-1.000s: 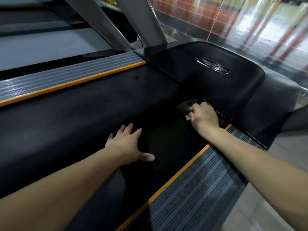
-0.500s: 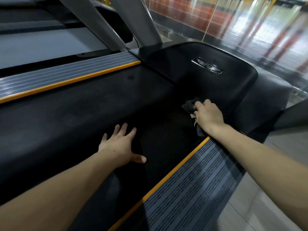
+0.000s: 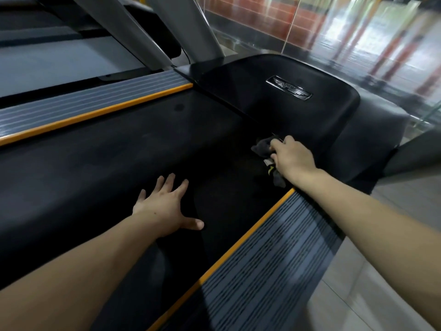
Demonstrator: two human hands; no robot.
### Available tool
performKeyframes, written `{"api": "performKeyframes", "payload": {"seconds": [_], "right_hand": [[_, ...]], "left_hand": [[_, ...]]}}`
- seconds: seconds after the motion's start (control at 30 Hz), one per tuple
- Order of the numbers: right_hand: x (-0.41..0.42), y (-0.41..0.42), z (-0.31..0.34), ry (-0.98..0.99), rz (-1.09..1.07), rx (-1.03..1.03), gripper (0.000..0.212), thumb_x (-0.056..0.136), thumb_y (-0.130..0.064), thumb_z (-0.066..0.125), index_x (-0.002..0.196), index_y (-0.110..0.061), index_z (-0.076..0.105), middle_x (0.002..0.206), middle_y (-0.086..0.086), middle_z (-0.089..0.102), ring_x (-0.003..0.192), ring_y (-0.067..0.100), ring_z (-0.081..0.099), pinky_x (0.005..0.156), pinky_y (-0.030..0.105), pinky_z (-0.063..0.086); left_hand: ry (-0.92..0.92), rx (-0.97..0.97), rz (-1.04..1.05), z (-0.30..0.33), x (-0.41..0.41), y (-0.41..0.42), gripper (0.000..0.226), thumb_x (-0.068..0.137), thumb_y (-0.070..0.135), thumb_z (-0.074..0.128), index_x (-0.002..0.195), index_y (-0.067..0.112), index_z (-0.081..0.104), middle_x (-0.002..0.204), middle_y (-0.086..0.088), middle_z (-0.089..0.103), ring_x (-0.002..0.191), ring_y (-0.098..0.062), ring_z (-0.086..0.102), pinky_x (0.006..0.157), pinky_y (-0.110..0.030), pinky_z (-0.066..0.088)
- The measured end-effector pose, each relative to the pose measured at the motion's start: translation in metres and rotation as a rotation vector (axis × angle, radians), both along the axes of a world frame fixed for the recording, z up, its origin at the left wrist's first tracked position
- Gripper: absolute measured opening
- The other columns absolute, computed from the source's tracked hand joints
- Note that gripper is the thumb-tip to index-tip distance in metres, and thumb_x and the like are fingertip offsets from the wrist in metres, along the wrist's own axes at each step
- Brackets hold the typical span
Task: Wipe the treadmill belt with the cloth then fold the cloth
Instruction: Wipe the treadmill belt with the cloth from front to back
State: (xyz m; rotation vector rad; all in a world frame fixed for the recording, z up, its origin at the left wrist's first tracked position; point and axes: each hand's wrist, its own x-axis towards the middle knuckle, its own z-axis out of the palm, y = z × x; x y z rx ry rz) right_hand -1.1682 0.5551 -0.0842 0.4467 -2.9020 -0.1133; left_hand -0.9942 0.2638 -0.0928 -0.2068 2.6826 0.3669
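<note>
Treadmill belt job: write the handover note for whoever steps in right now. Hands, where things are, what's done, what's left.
Left hand: open, fingers spread, palm flat on the treadmill belt, bracing.
Right hand: grips the dark cloth, bunched up, at the belt's front right corner, just below the black motor cover and beside the right side rail.
Done: wiping is under way at that corner; how much of the belt has been covered cannot be told from this view.
Left: finish wiping the rest of the belt, then fold the cloth, which is crumpled and not folded yet.
</note>
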Motion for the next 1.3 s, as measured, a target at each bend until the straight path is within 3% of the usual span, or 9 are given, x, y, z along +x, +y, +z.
{"api": "performKeyframes", "payload": {"seconds": [0.13,0.3,0.37,0.43,0.53,0.67,0.87,1.07,1.3], "right_hand": [[0.037,-0.028,0.001,-0.03,0.038,-0.027,0.021,0.094,-0.033,0.054,0.108,-0.018,0.054,0.1,0.014,0.05,0.084,0.038,0.057,0.061,0.036,0.04],[0.111,-0.054,-0.004,-0.029,0.42,-0.041,0.022,0.088,-0.039,0.063,0.107,-0.029,0.057,0.093,0.002,0.051,0.074,0.025,0.058,0.052,0.035,0.049],[0.099,-0.047,0.002,-0.033,0.376,-0.017,0.021,0.09,-0.04,0.059,0.109,-0.033,0.056,0.094,0.0,0.049,0.078,0.024,0.057,0.053,0.033,0.048],[0.067,-0.033,0.008,-0.048,0.191,-0.019,0.018,0.094,-0.04,0.053,0.111,-0.034,0.055,0.096,0.003,0.047,0.085,0.028,0.058,0.063,0.035,0.048],[0.037,-0.023,0.005,-0.04,0.0,-0.052,0.015,0.099,-0.03,0.045,0.109,-0.023,0.054,0.099,0.01,0.046,0.085,0.034,0.052,0.071,0.04,0.049],[0.065,-0.045,0.005,-0.083,0.04,-0.08,0.014,0.099,-0.033,0.048,0.108,-0.026,0.055,0.099,0.009,0.047,0.079,0.033,0.053,0.068,0.039,0.052],[0.139,-0.077,0.0,-0.163,0.476,-0.199,0.018,0.092,-0.039,0.059,0.108,-0.032,0.058,0.096,0.004,0.049,0.081,0.03,0.057,0.065,0.038,0.05],[0.079,-0.053,0.023,-0.176,0.207,-0.218,0.009,0.095,-0.032,0.053,0.104,-0.03,0.051,0.098,0.005,0.054,0.086,0.033,0.06,0.076,0.044,0.054],[0.13,-0.095,0.004,-0.143,0.441,-0.214,0.014,0.089,-0.031,0.06,0.103,-0.028,0.063,0.094,0.006,0.057,0.083,0.034,0.06,0.07,0.04,0.051]], "left_hand": [[0.009,0.02,0.01,-0.001,0.001,-0.002,0.125,0.067,0.081,0.069,0.16,0.04,-0.005,0.169,0.005,-0.019,0.154,-0.02,-0.019,0.125,-0.056,0.001],[0.026,0.017,0.012,-0.003,0.002,-0.002,0.125,0.067,0.082,0.068,0.16,0.041,-0.005,0.169,0.006,-0.018,0.154,-0.019,-0.019,0.125,-0.055,0.001],[0.029,0.009,0.006,-0.003,0.003,-0.003,0.124,0.067,0.083,0.067,0.16,0.041,-0.005,0.169,0.005,-0.018,0.154,-0.019,-0.018,0.125,-0.055,0.002],[0.022,0.001,-0.007,-0.003,0.004,-0.004,0.124,0.068,0.084,0.065,0.16,0.041,-0.006,0.169,0.005,-0.018,0.155,-0.02,-0.018,0.126,-0.055,0.002],[0.022,-0.014,-0.007,-0.002,0.006,-0.004,0.123,0.067,0.086,0.064,0.159,0.041,-0.005,0.169,0.006,-0.017,0.155,-0.019,-0.016,0.126,-0.053,0.003],[0.05,-0.035,-0.001,0.003,0.011,0.001,0.121,0.069,0.084,0.064,0.16,0.039,-0.002,0.169,0.006,-0.014,0.156,-0.019,-0.014,0.126,-0.052,0.004],[0.264,-0.022,0.029,-0.004,0.043,0.006,0.091,0.086,0.077,0.05,0.159,0.033,0.021,0.171,0.004,0.007,0.157,-0.019,-0.001,0.126,-0.054,0.012],[0.342,-0.071,0.092,-0.011,0.079,-0.009,0.066,0.097,0.069,0.036,0.155,0.038,0.032,0.168,0.005,0.02,0.156,-0.019,0.01,0.125,-0.047,0.019],[0.34,-0.059,0.112,-0.015,0.1,-0.014,0.061,0.1,0.062,0.035,0.156,0.038,0.03,0.169,0.004,0.017,0.157,-0.02,0.006,0.126,-0.046,0.016]]}}
